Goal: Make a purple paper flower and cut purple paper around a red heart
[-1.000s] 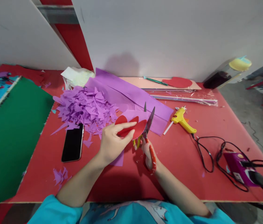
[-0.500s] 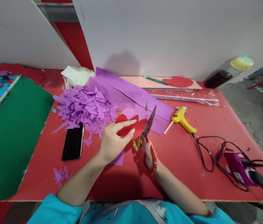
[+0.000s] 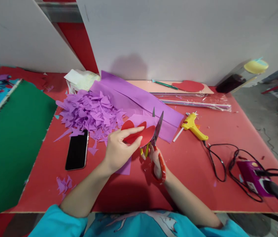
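Between the thumb and fingers of my left hand (image 3: 119, 146) is a piece of red paper (image 3: 147, 135) with rounded edges. My right hand (image 3: 156, 161) grips a pair of scissors (image 3: 157, 130), one handle red and the other yellow. The blades point away from me and stand apart, right beside the paper's right edge; whether they touch it I cannot tell. Beneath the hands lie sheets of purple paper (image 3: 139, 95). A heap of purple paper scraps (image 3: 89, 112) is to the left of my left hand, partly over a dark-screened phone (image 3: 77, 152).
On the right lie a yellow glue gun (image 3: 193, 126) and a purple box (image 3: 253, 177) with black cables. A green board (image 3: 13, 141) covers the table's left side. A pen (image 3: 165, 85), a red paper shape (image 3: 190, 86) and a yellow-capped bottle (image 3: 242, 75) are at the back.
The scissor blades have shifted slightly left and their gap looks a little narrower. The left hand and the red paper have hardly moved.
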A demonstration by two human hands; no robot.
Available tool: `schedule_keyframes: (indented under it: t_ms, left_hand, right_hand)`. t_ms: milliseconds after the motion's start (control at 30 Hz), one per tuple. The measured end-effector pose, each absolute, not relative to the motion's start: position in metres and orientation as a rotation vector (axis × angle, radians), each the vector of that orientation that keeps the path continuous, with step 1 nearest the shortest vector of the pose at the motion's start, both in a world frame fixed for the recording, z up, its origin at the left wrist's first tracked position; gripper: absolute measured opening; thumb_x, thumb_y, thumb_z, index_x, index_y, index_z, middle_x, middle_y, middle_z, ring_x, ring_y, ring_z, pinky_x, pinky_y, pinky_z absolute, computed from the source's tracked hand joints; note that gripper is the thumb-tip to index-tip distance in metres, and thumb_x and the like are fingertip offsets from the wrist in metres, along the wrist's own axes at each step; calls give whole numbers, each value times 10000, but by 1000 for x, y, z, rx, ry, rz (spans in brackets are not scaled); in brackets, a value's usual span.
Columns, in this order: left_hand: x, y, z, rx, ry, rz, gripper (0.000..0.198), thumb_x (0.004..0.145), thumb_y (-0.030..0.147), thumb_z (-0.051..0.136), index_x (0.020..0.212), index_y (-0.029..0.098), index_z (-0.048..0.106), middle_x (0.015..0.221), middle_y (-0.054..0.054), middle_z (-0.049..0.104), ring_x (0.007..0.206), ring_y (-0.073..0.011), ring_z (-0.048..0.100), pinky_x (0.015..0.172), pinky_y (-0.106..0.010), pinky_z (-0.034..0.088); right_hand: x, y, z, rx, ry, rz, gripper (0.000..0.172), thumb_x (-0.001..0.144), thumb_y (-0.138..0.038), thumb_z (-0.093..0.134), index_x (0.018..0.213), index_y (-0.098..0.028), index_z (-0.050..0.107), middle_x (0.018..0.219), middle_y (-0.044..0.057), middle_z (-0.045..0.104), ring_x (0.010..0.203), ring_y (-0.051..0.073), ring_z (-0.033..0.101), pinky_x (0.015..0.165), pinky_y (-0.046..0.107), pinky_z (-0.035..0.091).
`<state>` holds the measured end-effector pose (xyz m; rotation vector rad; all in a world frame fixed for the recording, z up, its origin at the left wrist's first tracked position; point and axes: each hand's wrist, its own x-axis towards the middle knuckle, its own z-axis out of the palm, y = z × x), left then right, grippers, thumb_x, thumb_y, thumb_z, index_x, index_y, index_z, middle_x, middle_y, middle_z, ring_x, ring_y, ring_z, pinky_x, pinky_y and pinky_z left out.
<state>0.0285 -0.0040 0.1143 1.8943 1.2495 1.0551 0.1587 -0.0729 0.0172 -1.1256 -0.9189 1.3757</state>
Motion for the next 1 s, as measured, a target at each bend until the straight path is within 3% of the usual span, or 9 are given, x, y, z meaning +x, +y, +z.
schedule_keyframes:
  t_ms: [200, 500, 633, 733, 867, 1000]
  left_hand:
    - [29, -3, 117, 1864, 1257, 1018, 253, 738, 176, 651, 977, 230, 712, 949, -18, 735, 452, -56, 557, 518, -194, 519]
    - [26, 0, 115, 1837, 1265, 1009, 279, 734, 182, 651, 1001, 244, 702, 954, -9, 733, 356, -15, 407, 472, -186, 488]
    - [22, 4, 118, 1816, 1251, 986, 310, 729, 176, 644, 1026, 250, 691, 1006, -9, 721, 318, 4, 333, 402, -167, 445]
    - [18, 8, 121, 1837, 1247, 949, 318, 731, 171, 634, 1035, 250, 688, 1003, -4, 721, 328, -7, 389, 435, -180, 481]
    - [11, 17, 122, 1869, 1230, 935, 288, 726, 154, 629, 995, 226, 703, 997, -9, 723, 638, -122, 660, 708, -257, 570]
    - [5, 26, 119, 1894, 1191, 942, 291, 721, 150, 626, 996, 207, 702, 1009, -19, 720, 910, -187, 675, 872, -302, 537]
  right_hand:
    - [159, -72, 18, -1053, -876, 1447, 519, 770, -713, 396, 965, -246, 511, 636, -26, 401, 477, 109, 365, 410, 225, 341]
    - [162, -71, 21, -1100, -1031, 1342, 499, 818, -691, 320, 844, -220, 484, 619, -29, 372, 514, 119, 327, 510, 261, 321]
    - [163, -68, 23, -1079, -1067, 1353, 510, 801, -713, 317, 755, -217, 424, 634, -23, 362, 518, 119, 307, 487, 259, 296]
    - [164, -65, 24, -1079, -1072, 1392, 519, 793, -722, 327, 723, -214, 406, 641, -25, 328, 513, 112, 277, 453, 251, 263]
    - [170, -62, 27, -1060, -1134, 1457, 535, 795, -729, 306, 780, -214, 454, 633, -25, 357, 506, 116, 305, 467, 262, 307]
    - [182, -57, 32, -1097, -1299, 1461, 542, 829, -687, 296, 990, -228, 533, 770, 27, 492, 631, 157, 455, 634, 320, 428]
